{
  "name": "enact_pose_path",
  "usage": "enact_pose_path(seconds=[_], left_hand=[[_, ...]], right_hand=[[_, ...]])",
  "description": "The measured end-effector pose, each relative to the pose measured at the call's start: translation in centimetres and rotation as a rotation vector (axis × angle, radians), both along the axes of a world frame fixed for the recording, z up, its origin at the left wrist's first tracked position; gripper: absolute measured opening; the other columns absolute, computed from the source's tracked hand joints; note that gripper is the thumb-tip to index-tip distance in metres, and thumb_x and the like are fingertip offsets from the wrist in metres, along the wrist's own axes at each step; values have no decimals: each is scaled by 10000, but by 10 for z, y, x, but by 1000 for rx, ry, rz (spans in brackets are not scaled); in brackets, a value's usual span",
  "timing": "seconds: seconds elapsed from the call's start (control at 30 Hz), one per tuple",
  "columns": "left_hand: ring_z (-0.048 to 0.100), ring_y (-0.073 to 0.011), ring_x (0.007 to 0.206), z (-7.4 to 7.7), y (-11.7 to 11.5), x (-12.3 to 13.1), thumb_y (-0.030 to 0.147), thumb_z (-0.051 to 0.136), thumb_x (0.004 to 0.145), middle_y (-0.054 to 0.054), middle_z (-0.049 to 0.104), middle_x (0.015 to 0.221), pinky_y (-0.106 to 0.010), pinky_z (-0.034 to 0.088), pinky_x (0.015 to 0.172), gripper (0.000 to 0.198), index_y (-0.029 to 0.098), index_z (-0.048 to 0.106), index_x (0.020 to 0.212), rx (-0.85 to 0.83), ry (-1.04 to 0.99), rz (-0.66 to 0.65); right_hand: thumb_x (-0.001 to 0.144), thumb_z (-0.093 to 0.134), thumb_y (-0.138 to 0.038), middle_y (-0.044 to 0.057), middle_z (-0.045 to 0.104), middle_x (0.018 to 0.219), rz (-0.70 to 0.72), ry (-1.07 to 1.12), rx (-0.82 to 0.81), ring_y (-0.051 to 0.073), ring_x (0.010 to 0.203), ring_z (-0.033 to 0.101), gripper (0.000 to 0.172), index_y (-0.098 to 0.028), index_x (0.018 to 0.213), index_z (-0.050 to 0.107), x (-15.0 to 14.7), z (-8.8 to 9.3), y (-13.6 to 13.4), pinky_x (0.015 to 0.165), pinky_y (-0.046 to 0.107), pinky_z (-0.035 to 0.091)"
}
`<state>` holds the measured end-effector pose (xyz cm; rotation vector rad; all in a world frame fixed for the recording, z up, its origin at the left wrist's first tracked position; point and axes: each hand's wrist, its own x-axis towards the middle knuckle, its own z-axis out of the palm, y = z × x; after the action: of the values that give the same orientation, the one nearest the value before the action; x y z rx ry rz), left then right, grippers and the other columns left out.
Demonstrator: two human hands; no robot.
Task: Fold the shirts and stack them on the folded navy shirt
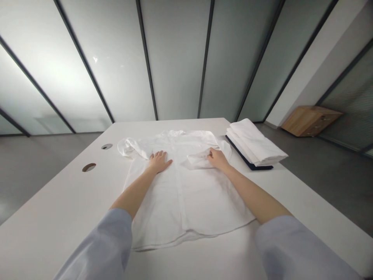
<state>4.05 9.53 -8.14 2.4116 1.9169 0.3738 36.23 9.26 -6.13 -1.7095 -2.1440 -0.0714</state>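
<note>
A white shirt point(163, 206) lies spread on the table, its collar at the far side and its hem toward me. Down its middle runs the front placket. My left hand point(159, 161) rests flat on the left chest of the shirt, fingers spread. The left sleeve is bunched beyond it. With fingers pinched, my right hand point(217, 158) grips the right sleeve, whose cuff end point(198, 159) lies folded inward across the chest. My fingertips partly hide the cloth they hold.
The white table point(58, 217) has two round cable holes point(89, 167) on its left. At the right edge, a stack of folded white cloth point(253, 142) sits on a dark flat board point(262, 168). Frosted glass panels stand behind. A wooden cabinet point(309, 120) is on the floor, far right.
</note>
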Motion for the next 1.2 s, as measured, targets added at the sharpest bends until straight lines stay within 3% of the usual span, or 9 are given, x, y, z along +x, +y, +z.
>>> enact_pose_path(seconds=[0.2, 0.3, 0.4, 0.5, 0.67, 0.8, 0.93, 1.07, 1.2], left_hand=[[490, -273, 1237, 13, -8, 43, 537, 546, 824, -159, 435, 1436, -417, 403, 1011, 733, 171, 352, 1428, -80, -670, -365], [546, -256, 1160, 23, -14, 61, 432, 621, 780, -110, 559, 1319, -381, 444, 964, 628, 177, 479, 1336, -190, -741, -456], [606, -225, 1034, 32, -21, 63, 239, 554, 784, -67, 669, 1108, -354, 468, 924, 388, 160, 614, 1159, -214, -610, -458], [578, -233, 1097, 42, -32, 52, 125, 526, 728, -75, 646, 1174, -367, 452, 953, 318, 180, 679, 1002, -96, -443, -445], [531, -255, 1185, 53, -49, 33, 288, 644, 733, -56, 666, 1160, -374, 409, 1007, 142, 214, 707, 837, -259, -302, -658], [586, -210, 1101, 43, -47, 33, 465, 389, 915, -75, 657, 1164, -322, 441, 947, 419, 193, 654, 1093, -166, -403, -420], [549, -276, 1161, 28, -34, 43, 491, 587, 787, -130, 610, 1227, -366, 420, 972, 533, 159, 587, 1204, -146, -189, -67], [634, -219, 945, 25, -24, 45, 253, 570, 764, -65, 689, 962, -300, 474, 840, 190, 185, 668, 913, -317, -155, -117], [630, -185, 874, 27, -20, 40, 266, 643, 710, -53, 665, 1009, -278, 490, 763, 379, 183, 597, 1076, -289, -380, -64]], right_hand=[[738, 431, -134, 26, 618, 673, 350, 174, 137, 186, 675, 552, 180, -199, 738, 598, -27, 31, -1, 688, 276, 377], [811, 433, -196, 58, 684, 858, 408, 221, 129, 215, 841, 595, 235, -201, 901, 650, -47, 33, -11, 849, 323, 388], [886, 409, -328, 84, 680, 1054, 298, 313, 124, 253, 1023, 577, 332, -212, 1113, 621, -47, 27, -18, 949, 372, 362], [916, 340, -408, 104, 664, 1100, 133, 463, 187, 263, 1067, 562, 410, -203, 1167, 590, -26, 16, -14, 930, 381, 389], [898, 301, -423, 116, 677, 991, -147, 645, 276, 255, 964, 588, 411, -181, 1034, 604, 23, -11, 1, 863, 373, 430], [842, 344, -417, 128, 677, 952, -237, 711, 237, 258, 935, 595, 378, -166, 946, 607, 40, -28, 4, 849, 359, 437], [815, 366, -411, 129, 680, 962, -292, 736, 143, 260, 937, 595, 374, -160, 939, 613, 42, -35, 6, 862, 356, 436], [816, 367, -415, 123, 679, 982, -291, 713, 108, 258, 948, 592, 375, -171, 946, 620, 43, -36, 9, 869, 358, 437], [795, 380, -398, 128, 675, 986, -288, 723, 98, 252, 936, 596, 359, -164, 930, 618, 44, -37, 10, 871, 351, 439]])
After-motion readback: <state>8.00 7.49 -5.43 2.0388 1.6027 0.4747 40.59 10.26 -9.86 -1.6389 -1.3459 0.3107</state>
